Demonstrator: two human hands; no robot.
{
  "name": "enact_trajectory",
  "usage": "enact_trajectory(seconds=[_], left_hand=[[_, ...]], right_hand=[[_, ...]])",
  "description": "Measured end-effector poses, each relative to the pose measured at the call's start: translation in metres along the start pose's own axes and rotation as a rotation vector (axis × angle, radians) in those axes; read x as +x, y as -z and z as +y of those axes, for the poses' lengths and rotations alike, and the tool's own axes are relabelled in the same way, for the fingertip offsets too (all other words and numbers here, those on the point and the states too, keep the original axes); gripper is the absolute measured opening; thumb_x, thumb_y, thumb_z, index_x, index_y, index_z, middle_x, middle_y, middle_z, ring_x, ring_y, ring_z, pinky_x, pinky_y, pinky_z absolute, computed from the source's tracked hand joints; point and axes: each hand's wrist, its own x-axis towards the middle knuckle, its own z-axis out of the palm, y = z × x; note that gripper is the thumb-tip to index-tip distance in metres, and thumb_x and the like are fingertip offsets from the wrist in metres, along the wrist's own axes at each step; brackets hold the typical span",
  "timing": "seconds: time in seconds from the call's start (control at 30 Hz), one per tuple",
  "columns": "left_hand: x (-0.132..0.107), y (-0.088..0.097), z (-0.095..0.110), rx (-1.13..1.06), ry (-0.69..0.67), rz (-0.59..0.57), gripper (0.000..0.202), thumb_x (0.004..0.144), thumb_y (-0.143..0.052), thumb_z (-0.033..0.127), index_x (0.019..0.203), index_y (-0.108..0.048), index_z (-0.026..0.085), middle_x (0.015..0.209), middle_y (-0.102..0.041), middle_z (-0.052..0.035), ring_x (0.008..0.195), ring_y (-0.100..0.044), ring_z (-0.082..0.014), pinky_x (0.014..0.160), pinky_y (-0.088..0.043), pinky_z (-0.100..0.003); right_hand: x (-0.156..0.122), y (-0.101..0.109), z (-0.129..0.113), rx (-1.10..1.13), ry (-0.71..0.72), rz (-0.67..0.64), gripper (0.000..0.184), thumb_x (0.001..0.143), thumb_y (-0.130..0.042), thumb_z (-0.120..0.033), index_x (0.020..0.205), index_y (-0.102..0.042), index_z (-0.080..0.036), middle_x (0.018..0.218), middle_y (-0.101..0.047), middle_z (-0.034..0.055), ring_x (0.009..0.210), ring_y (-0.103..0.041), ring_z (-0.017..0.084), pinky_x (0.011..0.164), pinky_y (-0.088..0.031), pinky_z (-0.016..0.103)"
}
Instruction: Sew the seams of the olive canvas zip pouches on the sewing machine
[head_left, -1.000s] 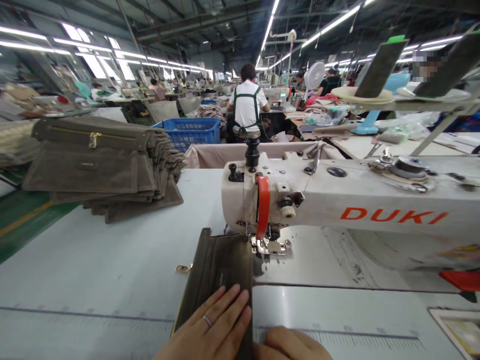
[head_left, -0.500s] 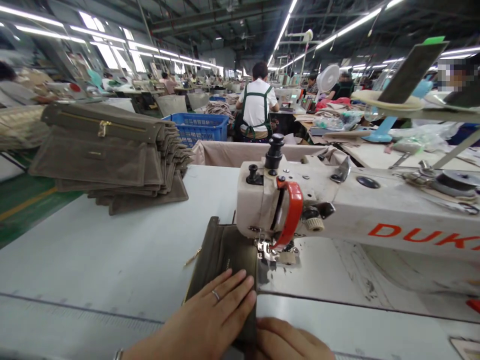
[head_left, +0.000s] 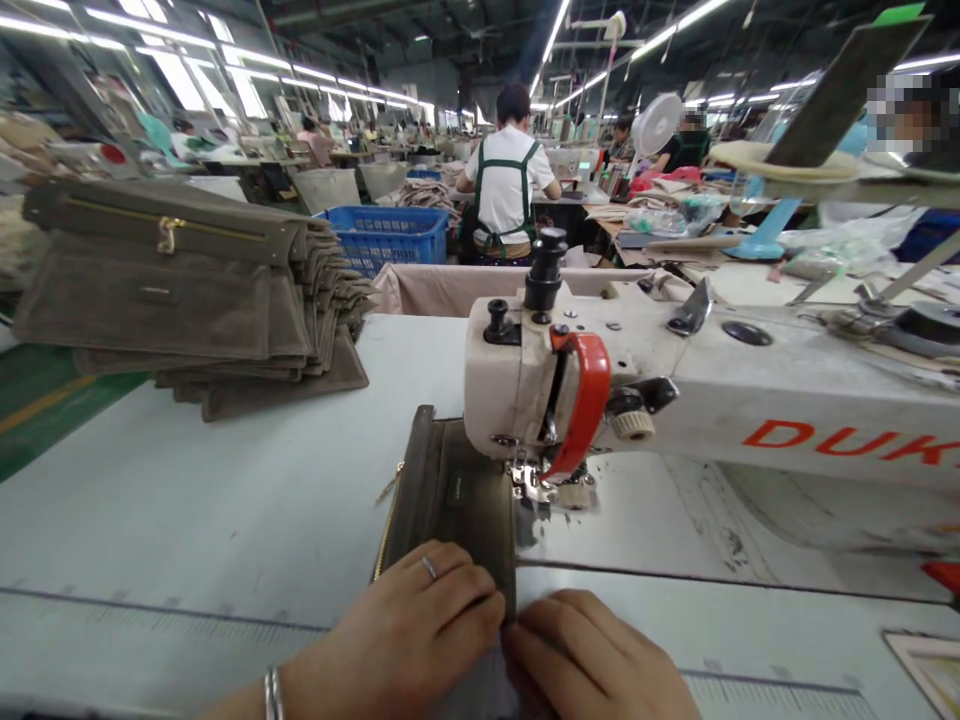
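A flat olive-brown zippered fabric panel (head_left: 457, 500) lies on the sewing table with its right edge at the presser foot (head_left: 529, 482). A gold zip pull (head_left: 391, 480) hangs off its left side, and a small label sits on its face. My left hand (head_left: 420, 620), with a ring and a bracelet, lies on the panel's near part, fingers curled and gripping it. My right hand (head_left: 592, 655) is closed at the near right edge, its fingertips pinching the material beside the left fingers. The panel's near end is partly hidden by both hands.
The white sewing machine (head_left: 675, 375) with a red guard (head_left: 581, 405) takes up the right side. A stack of matching zippered pieces (head_left: 180, 290) lies at the back left. Behind the table are a pink fabric-lined bin (head_left: 442, 290), a blue crate (head_left: 397, 240) and a seated person (head_left: 510, 175).
My left hand has gone from lying flat with fingers stretched to curled fingers, nearer me. My right hand has come further into view along the panel's edge. The camera view has shifted slightly.
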Motion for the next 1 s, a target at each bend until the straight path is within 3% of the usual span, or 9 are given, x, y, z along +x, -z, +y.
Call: enact_trajectory(seconds=[0.3,0.4,0.57,0.73,0.87,1.0], left_hand=[[-0.005,-0.013,-0.005,-0.226,0.085,-0.031,0.021,0.096,-0.043,0.004,0.1,-0.06,0.016,0.1,-0.061,-0.0043,0.094,-0.053,-0.0184,0.09,-0.046,-0.033],[-0.002,-0.009,-0.004,-0.198,0.089,-0.063,0.018,0.093,-0.048,0.003,0.1,-0.059,0.016,0.1,-0.06,-0.0038,0.094,-0.052,-0.0187,0.09,-0.045,-0.032],[0.002,-0.002,0.0,-0.055,0.025,-0.13,0.027,0.09,-0.054,0.004,0.115,-0.057,0.013,0.101,-0.058,-0.0071,0.096,-0.051,-0.0232,0.089,-0.046,-0.037],[0.001,-0.005,-0.001,-0.035,-0.027,-0.023,0.024,0.093,-0.045,0.005,0.113,-0.057,0.01,0.101,-0.058,-0.0096,0.093,-0.05,-0.0237,0.089,-0.047,-0.037],[0.001,-0.01,0.0,-0.056,-0.043,-0.014,0.022,0.092,-0.044,0.003,0.106,-0.059,0.01,0.094,-0.059,-0.0086,0.09,-0.052,-0.023,0.084,-0.048,-0.035],[0.004,-0.012,0.003,-0.139,0.065,0.066,0.016,0.092,-0.048,0.007,0.098,-0.061,0.015,0.091,-0.061,-0.0061,0.086,-0.054,-0.0208,0.081,-0.049,-0.033]], right_hand=[[0.006,0.012,-0.003,0.081,-0.025,-0.004,0.026,0.102,-0.038,-0.019,0.109,-0.064,-0.021,0.093,-0.068,0.0036,0.086,-0.061,0.019,0.074,-0.057,0.025],[0.006,0.013,-0.002,0.126,-0.022,-0.007,0.028,0.103,-0.036,-0.021,0.109,-0.063,-0.02,0.095,-0.068,0.0044,0.087,-0.06,0.019,0.076,-0.057,0.026],[0.006,0.014,-0.001,0.123,-0.003,0.007,0.027,0.103,-0.038,-0.019,0.107,-0.064,-0.02,0.098,-0.069,0.004,0.088,-0.059,0.018,0.077,-0.056,0.025],[0.007,0.013,-0.001,0.104,0.013,0.017,0.028,0.103,-0.037,-0.021,0.105,-0.064,-0.019,0.097,-0.069,0.004,0.087,-0.06,0.018,0.076,-0.057,0.025],[0.005,0.012,0.001,0.1,0.007,-0.021,0.027,0.103,-0.038,-0.02,0.105,-0.065,-0.02,0.095,-0.069,0.0036,0.086,-0.061,0.018,0.076,-0.057,0.025],[0.001,0.006,0.005,0.056,-0.037,-0.027,0.028,0.103,-0.037,-0.021,0.111,-0.064,-0.021,0.116,-0.067,0.0046,0.097,-0.063,0.02,0.08,-0.057,0.025]])
